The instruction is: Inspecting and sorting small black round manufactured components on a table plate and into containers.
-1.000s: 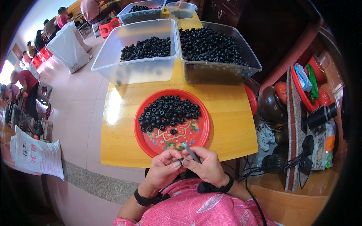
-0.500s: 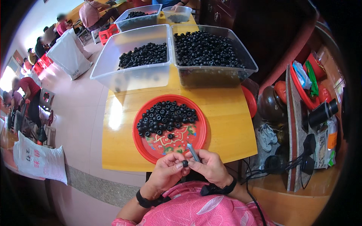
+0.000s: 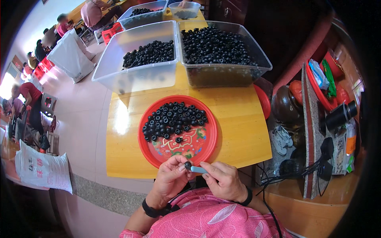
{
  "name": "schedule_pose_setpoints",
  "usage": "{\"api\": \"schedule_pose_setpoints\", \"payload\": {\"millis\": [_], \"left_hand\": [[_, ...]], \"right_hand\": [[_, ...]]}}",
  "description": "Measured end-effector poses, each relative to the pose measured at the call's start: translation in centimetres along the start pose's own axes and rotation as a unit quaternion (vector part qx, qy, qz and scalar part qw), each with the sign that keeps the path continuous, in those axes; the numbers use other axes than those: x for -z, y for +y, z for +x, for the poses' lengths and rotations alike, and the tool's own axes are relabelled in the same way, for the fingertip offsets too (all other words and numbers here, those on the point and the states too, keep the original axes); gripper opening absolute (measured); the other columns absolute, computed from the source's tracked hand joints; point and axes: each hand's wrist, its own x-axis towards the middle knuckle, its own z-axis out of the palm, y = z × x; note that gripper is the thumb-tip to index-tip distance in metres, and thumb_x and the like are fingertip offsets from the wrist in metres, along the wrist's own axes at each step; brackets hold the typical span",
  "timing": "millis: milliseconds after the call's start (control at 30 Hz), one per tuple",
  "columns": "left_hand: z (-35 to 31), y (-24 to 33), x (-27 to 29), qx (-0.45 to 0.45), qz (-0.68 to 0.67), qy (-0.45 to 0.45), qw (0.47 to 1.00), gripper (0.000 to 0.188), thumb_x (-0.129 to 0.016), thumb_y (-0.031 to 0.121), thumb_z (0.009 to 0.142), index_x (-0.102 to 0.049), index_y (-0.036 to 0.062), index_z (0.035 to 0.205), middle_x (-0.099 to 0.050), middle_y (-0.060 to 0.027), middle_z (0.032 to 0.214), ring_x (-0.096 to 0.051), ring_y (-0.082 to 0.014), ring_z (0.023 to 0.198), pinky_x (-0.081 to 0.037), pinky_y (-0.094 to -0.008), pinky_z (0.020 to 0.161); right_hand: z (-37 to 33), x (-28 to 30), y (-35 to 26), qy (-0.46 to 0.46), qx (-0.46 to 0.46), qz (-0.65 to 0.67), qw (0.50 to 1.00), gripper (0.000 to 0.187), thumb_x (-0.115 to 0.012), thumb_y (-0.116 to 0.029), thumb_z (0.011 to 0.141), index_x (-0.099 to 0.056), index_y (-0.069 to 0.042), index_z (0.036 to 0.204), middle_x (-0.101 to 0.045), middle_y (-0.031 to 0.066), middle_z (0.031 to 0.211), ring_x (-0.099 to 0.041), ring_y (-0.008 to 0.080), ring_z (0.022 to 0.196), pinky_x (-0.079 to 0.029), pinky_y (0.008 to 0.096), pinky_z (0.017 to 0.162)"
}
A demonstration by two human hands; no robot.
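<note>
Between the thumb and fingers of my left hand (image 3: 170, 180) is a small round black piece (image 3: 187, 164), like a bead with a hole. My right hand (image 3: 225, 181) grips a slim light-blue tool (image 3: 198, 169), whose end meets the black piece; its exact kind is hard to make out. Both hands are over the table's near edge, just below a round red tray (image 3: 212, 148) with a coloured pattern. Many similar black pieces (image 3: 170, 119) are heaped across the tray's far half, and a single one lies closer to its middle.
Two clear plastic bins (image 3: 152, 75) of black pieces stand side by side on the yellow table (image 3: 242, 135), with smaller containers behind. A shelf (image 3: 307, 139) with cables and a black flask (image 3: 341, 115) is at the right. White sacks (image 3: 45, 166) and people (image 3: 29, 95) are at the left.
My right hand has turned the tool from pointing up and away to lying sideways against the black piece. My left hand has shifted slightly left and up, still pinching that piece.
</note>
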Motion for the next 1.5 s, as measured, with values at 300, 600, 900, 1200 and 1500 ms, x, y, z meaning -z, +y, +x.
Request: {"api": "schedule_pose_setpoints", "payload": {"millis": [300,600,900,1200,1500], "left_hand": [[-0.2,0.1,0.6,-0.004,0.004,-0.008,1.0,0.016,-0.058,0.005,0.084,-0.053,0.0017,0.099,-0.06,-0.0079,0.089,-0.057,-0.0154,0.078,-0.045,-0.0301,0.072],[-0.7,0.3,0.4,-0.061,0.075,0.015,0.995,0.018,-0.06,0.004,0.083,-0.052,-0.0001,0.099,-0.058,-0.0081,0.092,-0.055,-0.0144,0.08,-0.044,-0.0296,0.072],[-0.4,0.2,-0.5,-0.051,0.048,-0.063,0.996,0.016,-0.06,0.004,0.083,-0.052,0.0006,0.097,-0.056,-0.01,0.089,-0.051,-0.0148,0.077,-0.04,-0.0262,0.068],[-0.1,-0.7,-1.3,0.001,0.076,0.01,0.997,0.016,-0.059,0.003,0.084,-0.053,0.0008,0.099,-0.059,-0.0067,0.092,-0.056,-0.0137,0.081,-0.045,-0.0251,0.07],[3.5,3.0,-2.9,-0.048,0.235,0.05,0.97,0.008,-0.059,0.008,0.083,-0.056,0.0025,0.089,-0.056,-0.0029,0.075,-0.054,-0.0152,0.064,-0.047,-0.0295,0.064]], "right_hand": [[0.1,-0.1,0.0,0.004,0.018,-0.029,0.999,0.036,-0.062,-0.005,0.073,-0.057,0.001,0.108,-0.051,0.0102,0.07,-0.055,0.027,0.061,-0.045,0.0368,0.053],[0.3,-0.8,0.3,0.031,0.052,-0.033,0.998,0.036,-0.064,-0.004,0.072,-0.057,0.0,0.107,-0.052,0.0103,0.071,-0.055,0.0277,0.062,-0.045,0.037,0.053],[0.1,-1.2,1.9,0.084,-0.092,0.012,0.992,0.025,-0.06,-0.005,0.081,-0.057,0.003,0.105,-0.056,0.0134,0.076,-0.058,0.0255,0.065,-0.045,0.0301,0.058],[1.3,-0.8,-0.3,-0.007,-0.221,0.372,0.902,0.033,-0.063,-0.02,0.086,-0.057,0.004,0.108,-0.059,-0.0009,0.086,-0.052,0.0042,0.074,-0.042,0.0175,0.065],[-0.6,-1.2,2.7,0.048,-0.323,0.369,0.87,0.021,-0.059,-0.014,0.086,-0.06,0.003,0.099,-0.057,-0.0017,0.075,-0.05,0.0045,0.066,-0.04,0.0181,0.058]]}}
